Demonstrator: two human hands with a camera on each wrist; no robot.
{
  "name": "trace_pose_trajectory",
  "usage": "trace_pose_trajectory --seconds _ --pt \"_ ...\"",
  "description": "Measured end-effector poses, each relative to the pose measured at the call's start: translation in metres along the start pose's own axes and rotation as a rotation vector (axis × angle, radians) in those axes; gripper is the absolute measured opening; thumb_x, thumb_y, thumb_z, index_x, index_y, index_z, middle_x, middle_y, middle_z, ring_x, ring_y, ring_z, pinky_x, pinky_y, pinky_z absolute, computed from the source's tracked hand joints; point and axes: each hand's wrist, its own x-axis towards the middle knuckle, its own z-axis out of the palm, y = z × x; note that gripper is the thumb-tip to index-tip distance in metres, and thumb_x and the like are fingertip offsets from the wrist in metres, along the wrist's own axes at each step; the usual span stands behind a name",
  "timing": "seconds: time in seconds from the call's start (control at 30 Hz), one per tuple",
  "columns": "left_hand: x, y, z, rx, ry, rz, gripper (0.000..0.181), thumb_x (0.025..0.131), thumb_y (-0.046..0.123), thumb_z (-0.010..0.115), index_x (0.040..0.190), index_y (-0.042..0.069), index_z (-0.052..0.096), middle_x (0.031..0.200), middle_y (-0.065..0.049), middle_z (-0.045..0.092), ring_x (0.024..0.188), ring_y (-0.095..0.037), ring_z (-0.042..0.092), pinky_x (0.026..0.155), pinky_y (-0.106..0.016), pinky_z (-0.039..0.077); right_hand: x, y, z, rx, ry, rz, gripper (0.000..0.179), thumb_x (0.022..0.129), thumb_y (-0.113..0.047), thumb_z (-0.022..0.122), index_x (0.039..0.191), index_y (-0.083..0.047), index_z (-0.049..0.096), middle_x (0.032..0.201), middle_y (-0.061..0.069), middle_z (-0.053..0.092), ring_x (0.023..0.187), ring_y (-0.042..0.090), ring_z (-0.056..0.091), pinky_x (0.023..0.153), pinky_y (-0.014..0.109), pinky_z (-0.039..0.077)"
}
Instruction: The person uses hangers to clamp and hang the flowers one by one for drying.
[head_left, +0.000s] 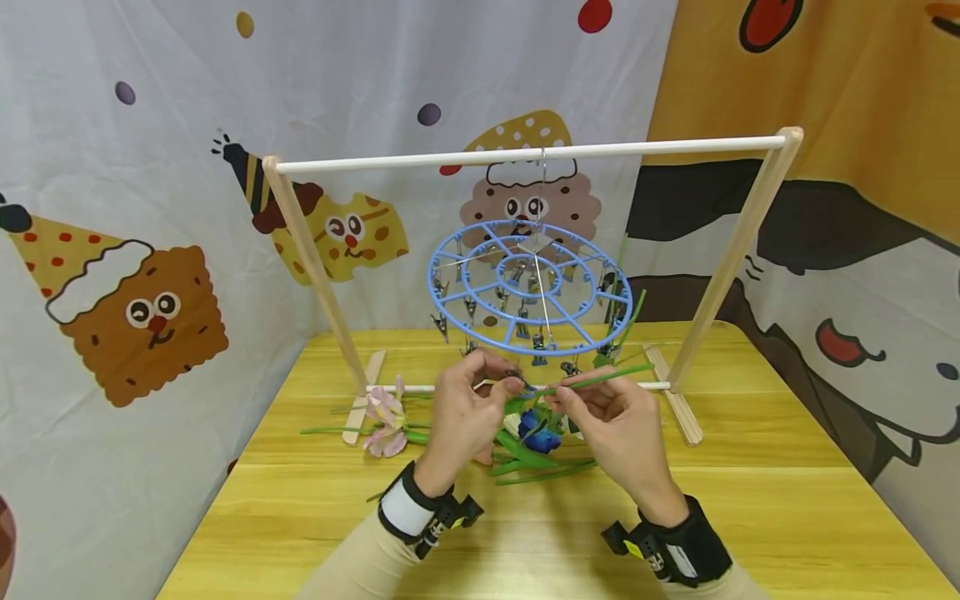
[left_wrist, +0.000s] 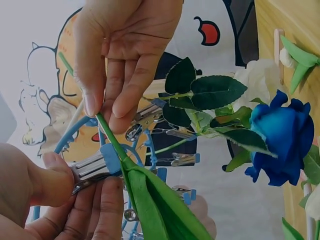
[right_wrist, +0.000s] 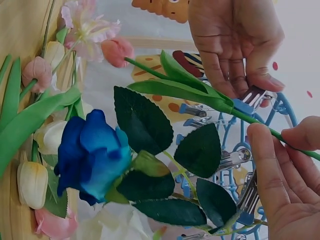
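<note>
My left hand [head_left: 468, 408] pinches a metal clip [left_wrist: 90, 169] with blue tips, below the front rim of a round blue hanging rack [head_left: 495, 342]. With thumb and fingers my right hand [head_left: 618, 425] holds the green stem of a pink tulip [right_wrist: 117, 52]. The clip's blue tips meet that stem [left_wrist: 111, 134] just by the base of the leaves; whether they grip it I cannot tell. In the right wrist view the tulip's bud points away from my right hand. A blue rose [right_wrist: 92, 155] with dark leaves hangs close by, its stem running up among the clips.
A wooden stand with a white top bar [head_left: 412, 160] carries the rack by a hook. Several clips dangle from its rings. Loose flowers lie on the wooden table [head_left: 315, 508] under my hands, including a pale pink one [head_left: 386, 421]. A patterned cloth [head_left: 150, 167] hangs behind.
</note>
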Motion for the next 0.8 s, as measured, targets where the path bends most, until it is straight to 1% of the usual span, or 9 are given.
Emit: trace_pose_trajectory --seconds 0.13,0.23,0.43,0.63,0.8 --pt "-0.0012 0.0019 0.0007 -0.005 0.006 -0.010 0.005 0.106 0.001 0.082 0.105 0.006 0.081 0.109 -0.015 0.088 0.103 -0.032 0.087 0.082 -0.022 0.067 -0.0005 -0.0007 0.0012 0.018 0.000 0.003 0.017 0.106 0.011 0.078 0.121 0.003 0.081 0.106 0.028 0.085 0.091 0.019 0.089 0.081 0.036 0.073" --pt "-0.0017 0.0028 0.0008 -0.010 0.014 -0.011 0.007 0.106 0.001 0.082 0.104 0.008 0.082 0.109 -0.015 0.088 0.103 -0.031 0.087 0.081 -0.023 0.067 -0.0003 -0.0014 0.0023 0.034 0.002 0.011 0.017 0.105 0.012 0.078 0.119 0.003 0.081 0.107 0.025 0.085 0.092 0.017 0.089 0.081 0.037 0.074" --pt "-0.0012 0.0006 0.0012 -0.038 0.022 -0.004 0.004 0.106 0.002 0.084 0.105 0.005 0.081 0.109 -0.017 0.087 0.103 -0.034 0.088 0.084 -0.022 0.068 -0.0001 -0.0026 0.0044 0.037 0.005 0.016 0.016 0.106 0.011 0.078 0.119 0.003 0.082 0.108 0.016 0.086 0.093 0.017 0.089 0.082 0.037 0.074" --pt "-0.0009 -0.0010 0.0017 -0.064 0.021 -0.001 0.004 0.106 0.002 0.085 0.106 0.002 0.081 0.111 -0.019 0.086 0.104 -0.037 0.087 0.085 -0.022 0.069 -0.0012 -0.0035 0.0059 0.010 0.013 -0.001 0.018 0.106 0.010 0.079 0.120 0.000 0.083 0.109 0.019 0.086 0.093 0.014 0.088 0.081 0.036 0.073" --pt "-0.0017 -0.0024 0.0013 -0.075 0.000 -0.011 0.007 0.107 0.005 0.084 0.111 0.001 0.080 0.115 -0.022 0.086 0.105 -0.034 0.086 0.090 -0.027 0.071 -0.0010 -0.0028 0.0055 0.007 0.009 0.004 0.019 0.106 0.009 0.079 0.123 0.001 0.082 0.109 0.020 0.087 0.093 0.015 0.089 0.082 0.037 0.073"
